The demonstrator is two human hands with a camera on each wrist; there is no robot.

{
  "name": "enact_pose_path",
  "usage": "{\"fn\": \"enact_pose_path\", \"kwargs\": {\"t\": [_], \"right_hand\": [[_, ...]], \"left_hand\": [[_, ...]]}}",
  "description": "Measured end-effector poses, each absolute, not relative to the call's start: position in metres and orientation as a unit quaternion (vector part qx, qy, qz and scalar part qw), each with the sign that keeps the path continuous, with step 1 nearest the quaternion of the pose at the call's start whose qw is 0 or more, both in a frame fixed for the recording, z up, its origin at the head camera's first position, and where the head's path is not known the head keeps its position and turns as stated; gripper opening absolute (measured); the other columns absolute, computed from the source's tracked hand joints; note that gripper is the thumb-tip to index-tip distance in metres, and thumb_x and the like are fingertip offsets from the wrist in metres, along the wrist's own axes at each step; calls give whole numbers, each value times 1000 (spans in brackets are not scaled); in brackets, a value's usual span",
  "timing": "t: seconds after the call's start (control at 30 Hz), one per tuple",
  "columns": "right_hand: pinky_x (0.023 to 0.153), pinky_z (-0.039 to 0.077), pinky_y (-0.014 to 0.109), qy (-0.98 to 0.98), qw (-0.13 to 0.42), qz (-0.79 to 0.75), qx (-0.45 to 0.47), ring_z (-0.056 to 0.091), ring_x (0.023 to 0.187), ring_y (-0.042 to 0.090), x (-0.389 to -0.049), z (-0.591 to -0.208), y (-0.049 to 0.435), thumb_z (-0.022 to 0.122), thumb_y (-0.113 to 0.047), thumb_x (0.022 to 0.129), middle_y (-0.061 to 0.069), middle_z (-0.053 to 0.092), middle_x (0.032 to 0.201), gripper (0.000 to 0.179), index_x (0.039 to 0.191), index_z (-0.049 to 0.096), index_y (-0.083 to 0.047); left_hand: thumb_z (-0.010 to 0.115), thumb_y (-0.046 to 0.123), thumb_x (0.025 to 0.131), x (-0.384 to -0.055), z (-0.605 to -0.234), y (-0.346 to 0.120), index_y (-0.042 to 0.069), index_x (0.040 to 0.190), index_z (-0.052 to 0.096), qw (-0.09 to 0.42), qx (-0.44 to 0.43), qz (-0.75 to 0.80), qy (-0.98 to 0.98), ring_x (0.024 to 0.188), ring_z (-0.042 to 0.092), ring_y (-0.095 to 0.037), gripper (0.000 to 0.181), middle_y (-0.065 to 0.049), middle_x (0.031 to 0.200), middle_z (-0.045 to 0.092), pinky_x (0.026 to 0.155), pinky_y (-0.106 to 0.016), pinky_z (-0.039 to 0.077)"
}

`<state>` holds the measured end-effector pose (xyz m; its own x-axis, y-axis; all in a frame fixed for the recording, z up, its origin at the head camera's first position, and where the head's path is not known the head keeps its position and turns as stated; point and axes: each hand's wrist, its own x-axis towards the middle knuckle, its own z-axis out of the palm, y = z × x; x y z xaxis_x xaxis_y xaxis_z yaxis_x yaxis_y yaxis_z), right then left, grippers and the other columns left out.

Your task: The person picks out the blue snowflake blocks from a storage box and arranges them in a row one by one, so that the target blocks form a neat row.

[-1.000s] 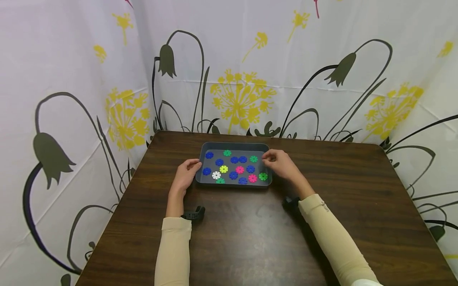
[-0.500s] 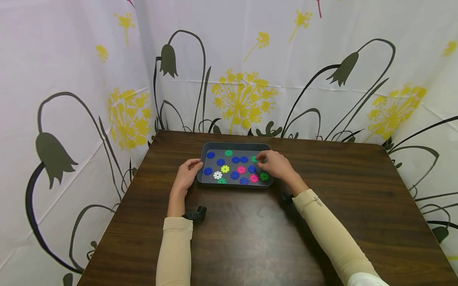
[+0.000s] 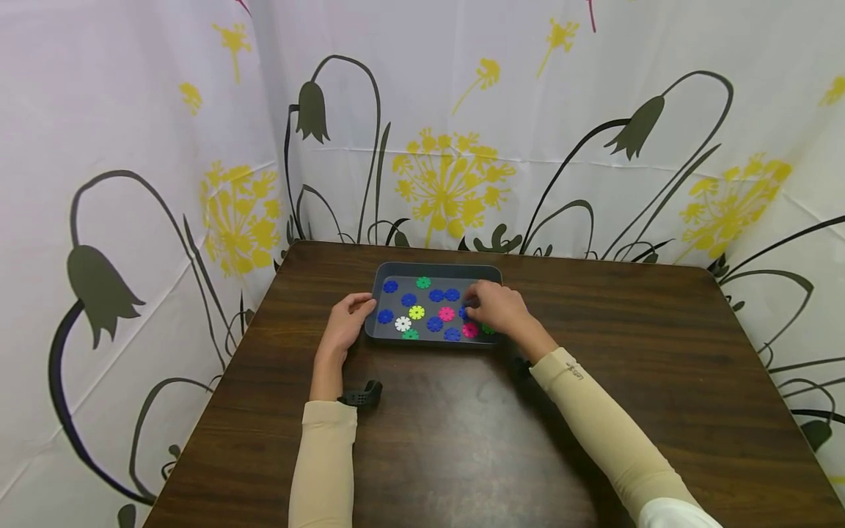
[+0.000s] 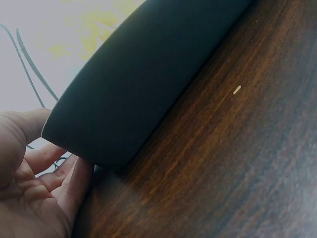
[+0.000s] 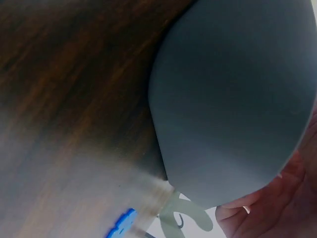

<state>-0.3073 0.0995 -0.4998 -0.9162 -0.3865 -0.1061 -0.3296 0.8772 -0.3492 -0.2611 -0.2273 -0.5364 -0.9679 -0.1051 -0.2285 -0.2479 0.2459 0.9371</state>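
A dark grey rectangular tray (image 3: 436,343) sits on the table, holding several notched plastic discs. Most are blue, such as one blue disc (image 3: 434,324); there are also a yellow disc (image 3: 416,312), a white disc (image 3: 403,323), pink discs and green discs. My left hand (image 3: 345,323) holds the tray's left end; the left wrist view shows its thumb (image 4: 34,121) at the rim. Over the tray's right part my right hand (image 3: 503,312) has its fingers bent downward, partly covering a blue and a green disc. Whether those fingertips pinch anything is hidden.
The brown wooden table (image 3: 436,433) extends around the tray. A white curtain (image 3: 554,73) printed with flowers hangs behind and beside it. Low in the right wrist view, a blue notched piece (image 5: 121,224) shows beyond the tray's outer wall (image 5: 233,99).
My right hand has moved left from the tray's right rim to over the discs, and a green disc near its fingertips is now covered. The left hand stays at the tray's left end.
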Motion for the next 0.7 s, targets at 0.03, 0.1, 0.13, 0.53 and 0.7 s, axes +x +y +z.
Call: {"fn": "enact_pose_path", "kwargs": {"t": [0.03, 0.1, 0.13, 0.53, 0.7], "right_hand": [[91, 59, 54, 966, 89, -157, -187, 73, 111, 29, -307, -500, 99, 76, -34, 101, 5, 74, 130, 31, 129, 77, -19], [91, 59, 54, 967, 94, -144, -188, 73, 110, 29, -307, -500, 97, 77, -35, 101, 4, 74, 130, 33, 130, 77, -19], [91, 59, 54, 968, 95, -138, -189, 73, 110, 29, -307, -500, 97, 77, -35, 100, 4, 74, 129, 34, 130, 77, -19], [90, 59, 54, 969, 101, -109, -199, 72, 113, 27, -308, -502, 96, 78, -37, 99, 4, 76, 127, 38, 132, 77, -19], [90, 58, 53, 969, 98, -111, -196, 72, 114, 27, -309, -503, 97, 78, -41, 99, 4, 76, 127, 39, 132, 77, -20]], "left_hand": [[60, 36, 112, -261, -537, -227, 8, 153, 56, 59, -111, 603, 788, 144, 51, -35, 49, -17, 153, 57, 125, -54, 37], [60, 36, 111, -261, -537, -228, 8, 152, 56, 58, -109, 603, 788, 144, 51, -35, 50, -18, 153, 57, 125, -54, 38], [61, 36, 111, -261, -537, -228, 8, 152, 57, 58, -109, 604, 787, 144, 51, -35, 50, -18, 153, 57, 125, -55, 38], [61, 35, 111, -260, -538, -229, 8, 151, 57, 58, -108, 605, 787, 143, 51, -35, 49, -17, 153, 57, 124, -54, 38], [61, 36, 111, -260, -538, -229, 9, 152, 57, 58, -108, 603, 788, 144, 51, -34, 49, -17, 154, 57, 125, -53, 38]]}}
